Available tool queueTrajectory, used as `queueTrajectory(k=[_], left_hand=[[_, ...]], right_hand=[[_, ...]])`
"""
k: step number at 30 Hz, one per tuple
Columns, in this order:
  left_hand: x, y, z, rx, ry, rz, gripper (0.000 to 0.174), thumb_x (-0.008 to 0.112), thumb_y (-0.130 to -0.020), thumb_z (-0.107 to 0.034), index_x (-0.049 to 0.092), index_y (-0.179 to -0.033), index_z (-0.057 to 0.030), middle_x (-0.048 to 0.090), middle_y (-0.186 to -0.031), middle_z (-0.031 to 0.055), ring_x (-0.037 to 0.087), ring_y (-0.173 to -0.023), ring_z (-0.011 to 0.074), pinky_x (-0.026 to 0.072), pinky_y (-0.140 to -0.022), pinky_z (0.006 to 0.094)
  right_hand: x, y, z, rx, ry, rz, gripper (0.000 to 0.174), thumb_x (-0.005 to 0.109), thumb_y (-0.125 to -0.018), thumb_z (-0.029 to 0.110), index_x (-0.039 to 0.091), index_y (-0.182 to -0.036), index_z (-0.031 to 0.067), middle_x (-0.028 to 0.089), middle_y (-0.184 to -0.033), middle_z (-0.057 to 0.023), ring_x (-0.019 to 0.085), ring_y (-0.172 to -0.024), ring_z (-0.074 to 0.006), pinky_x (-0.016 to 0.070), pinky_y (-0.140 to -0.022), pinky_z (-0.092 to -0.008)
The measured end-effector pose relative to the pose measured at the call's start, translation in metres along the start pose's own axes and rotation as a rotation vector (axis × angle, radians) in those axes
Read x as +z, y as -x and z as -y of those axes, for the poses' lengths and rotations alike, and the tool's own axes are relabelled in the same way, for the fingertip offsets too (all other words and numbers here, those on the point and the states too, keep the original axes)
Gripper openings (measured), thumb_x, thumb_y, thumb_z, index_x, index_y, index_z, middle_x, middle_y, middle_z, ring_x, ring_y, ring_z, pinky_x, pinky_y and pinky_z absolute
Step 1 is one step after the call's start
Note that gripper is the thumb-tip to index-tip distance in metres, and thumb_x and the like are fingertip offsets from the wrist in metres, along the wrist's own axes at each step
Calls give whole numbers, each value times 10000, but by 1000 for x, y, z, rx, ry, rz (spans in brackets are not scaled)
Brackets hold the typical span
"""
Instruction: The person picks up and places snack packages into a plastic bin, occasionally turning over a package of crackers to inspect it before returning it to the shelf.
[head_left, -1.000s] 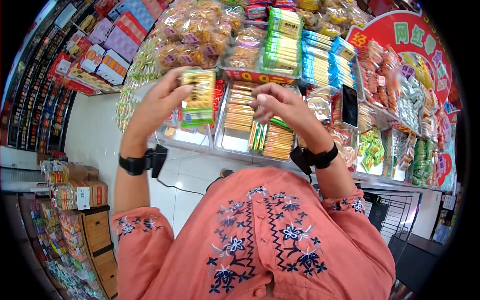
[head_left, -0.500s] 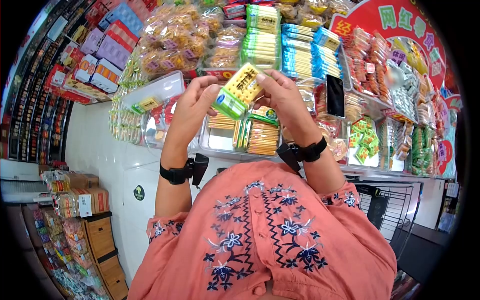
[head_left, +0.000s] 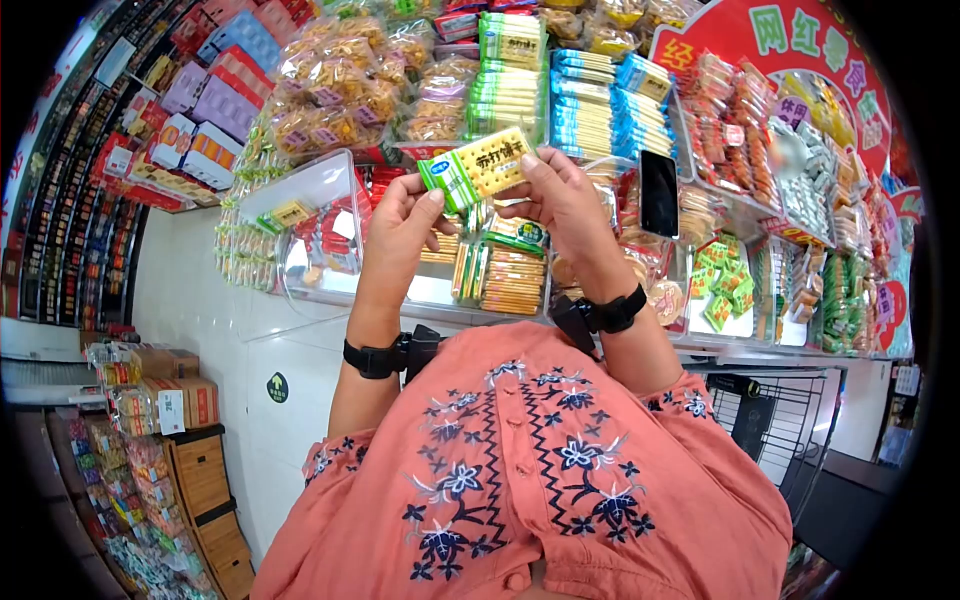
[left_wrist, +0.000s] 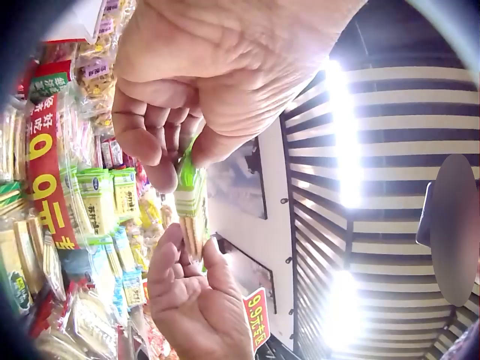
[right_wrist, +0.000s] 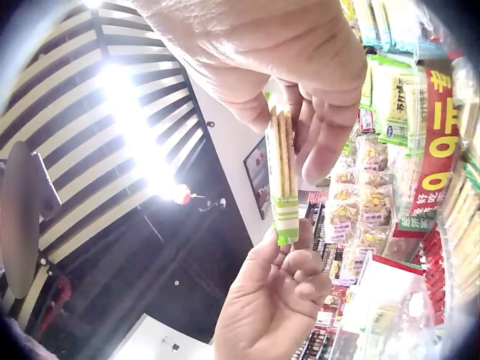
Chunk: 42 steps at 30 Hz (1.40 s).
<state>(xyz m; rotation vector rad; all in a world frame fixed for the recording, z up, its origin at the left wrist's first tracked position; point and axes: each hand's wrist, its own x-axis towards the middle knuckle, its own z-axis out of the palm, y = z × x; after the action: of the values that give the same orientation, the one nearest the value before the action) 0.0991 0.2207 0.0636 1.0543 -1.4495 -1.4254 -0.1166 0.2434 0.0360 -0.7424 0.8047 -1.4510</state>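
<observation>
Cracker packet [head_left: 480, 167], one; left hand [head_left: 400, 225] and right hand [head_left: 565, 205] fingers pinch its ends.

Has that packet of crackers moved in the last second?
Yes. The cracker packet shifted right, now just below the green stacked packs, and turned from upright to nearly level.

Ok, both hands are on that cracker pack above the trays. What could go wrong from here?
The cracker pack is held only by fingertip pinches at its ends, left hand and right hand, so it might slip into the tray below. Squeezing or twisting could crack its contents. The phone standing near the right hand could get knocked.
</observation>
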Motion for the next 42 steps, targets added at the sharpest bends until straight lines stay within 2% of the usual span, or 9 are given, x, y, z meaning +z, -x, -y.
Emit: queueTrajectory(k=[7,13,22,28,37,40,42], left_hand=[[2,-1,0,-4,0,-31,309,579,-1016,-214,569,-1237,3,672,-993,46,641,-759,95,486,-614,200],[2,-2,1,-6,-21,-49,314,584,-1014,-218,578,-1233,6,669,-970,44,635,-755,91,485,-611,201],[5,-2,1,-3,7,-68,319,581,-1013,-217,583,-1237,10,669,-948,37,632,-753,88,481,-609,199],[7,-4,3,-2,10,-79,321,579,-1014,-218,584,-1238,12,670,-945,37,635,-755,89,479,-601,196],[14,-7,3,11,-112,-75,337,628,-991,-186,562,-1255,14,663,-1035,41,625,-784,82,476,-595,189],[13,-8,5,51,-101,-70,331,650,-977,-166,550,-1249,-5,660,-1051,38,621,-790,77,474,-585,189],[13,-7,6,73,-104,-83,304,647,-979,-150,549,-1239,-28,659,-1048,32,623,-823,80,478,-611,192]], right_hand=[[-1,4,6,3,1,15,324,519,-1051,327,568,-1163,26,687,-1072,-98,708,-907,-186,587,-735,-302],[-3,4,8,23,12,39,331,514,-1053,331,578,-1175,29,686,-1084,-92,694,-889,-165,579,-726,-287],[-11,1,5,64,11,-3,348,580,-1022,343,596,-1164,26,648,-956,-35,630,-783,-107,546,-691,-259],[-14,2,7,81,25,4,346,605,-1010,320,594,-1180,19,635,-924,-29,619,-782,-95,533,-684,-254],[-17,3,9,71,28,-29,326,637,-991,254,585,-1192,4,634,-924,-23,621,-782,-85,526,-679,-249],[-18,2,10,56,96,-8,300,643,-981,214,592,-1189,4,633,-907,-21,622,-785,-82,522,-676,-246],[-16,5,11,-7,174,6,270,645,-970,168,600,-1187,13,625,-960,-25,616,-797,-80,510,-683,-239]])
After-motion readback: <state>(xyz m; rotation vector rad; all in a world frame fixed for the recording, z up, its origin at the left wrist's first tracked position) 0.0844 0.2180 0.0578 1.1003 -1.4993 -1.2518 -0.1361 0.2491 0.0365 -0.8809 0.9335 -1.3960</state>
